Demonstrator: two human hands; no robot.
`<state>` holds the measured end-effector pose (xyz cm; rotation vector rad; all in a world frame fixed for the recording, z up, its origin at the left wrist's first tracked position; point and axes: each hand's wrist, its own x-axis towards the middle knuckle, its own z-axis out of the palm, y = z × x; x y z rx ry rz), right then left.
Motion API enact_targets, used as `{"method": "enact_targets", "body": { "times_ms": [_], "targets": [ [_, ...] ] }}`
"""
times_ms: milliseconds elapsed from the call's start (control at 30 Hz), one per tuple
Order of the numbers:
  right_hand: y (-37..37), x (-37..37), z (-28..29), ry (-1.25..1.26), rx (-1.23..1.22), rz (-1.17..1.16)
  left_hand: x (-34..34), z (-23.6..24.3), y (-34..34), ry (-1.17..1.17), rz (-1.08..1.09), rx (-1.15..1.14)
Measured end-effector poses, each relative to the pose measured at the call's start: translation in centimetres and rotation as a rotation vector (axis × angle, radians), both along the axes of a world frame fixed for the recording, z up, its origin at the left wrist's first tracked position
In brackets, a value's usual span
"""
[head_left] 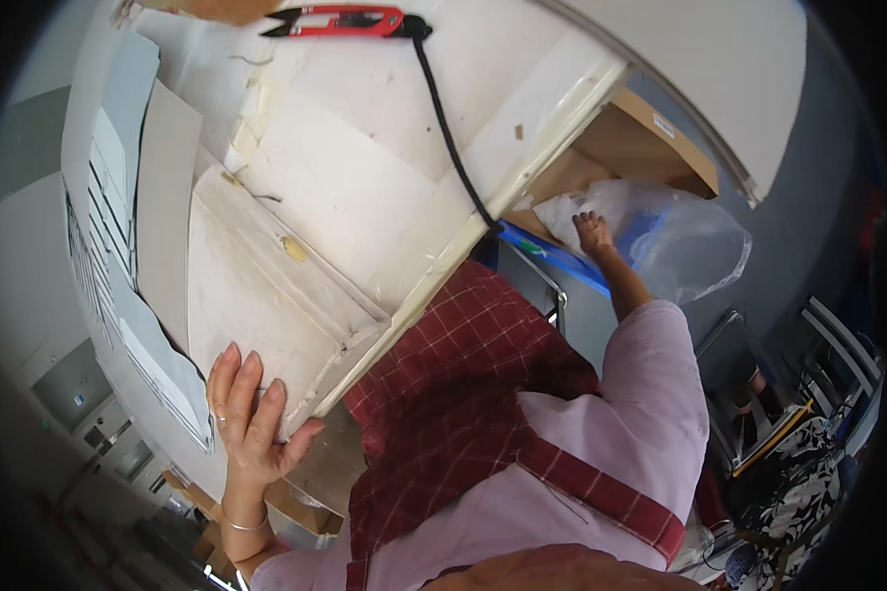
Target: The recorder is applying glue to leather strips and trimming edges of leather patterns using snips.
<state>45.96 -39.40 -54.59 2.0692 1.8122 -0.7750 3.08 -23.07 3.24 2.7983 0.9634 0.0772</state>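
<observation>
My left hand (251,414) lies on the corner of the white worktable (355,128), its fingers stretched out and slightly apart, with nothing in them. A ring and a bracelet are on this arm. To the right, my right hand (593,234) reaches over an open cardboard box (650,143) beside the table. Its short-looking fingers are apart and touch a white, soft-looking bundle (562,215). A clear plastic bag (705,246) spreads out around it, with blue showing through. Whether the fingers pinch any of the white material is hard to see.
Red thread snips (350,20) lie on the far tabletop, tied to a black cord (443,133) running over the table edge. Pale flat sheets (168,207) stand along the left. A white panel (729,69) juts in at the upper right. Metal-framed chairs (838,345) are at the right.
</observation>
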Motion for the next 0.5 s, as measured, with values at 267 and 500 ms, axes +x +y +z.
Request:
{"method": "enact_targets", "body": {
  "times_ms": [267, 500],
  "targets": [
    [11.5, -10.9, -6.8, 0.397, 0.143, -0.661, 0.3, -0.2, -0.9, 0.049, 0.04, -0.033],
    [15.7, -4.7, -16.5, 0.538, 0.219, 0.001, -0.6, 0.0, -0.5, -0.026, -0.016, -0.006]
  ]
}}
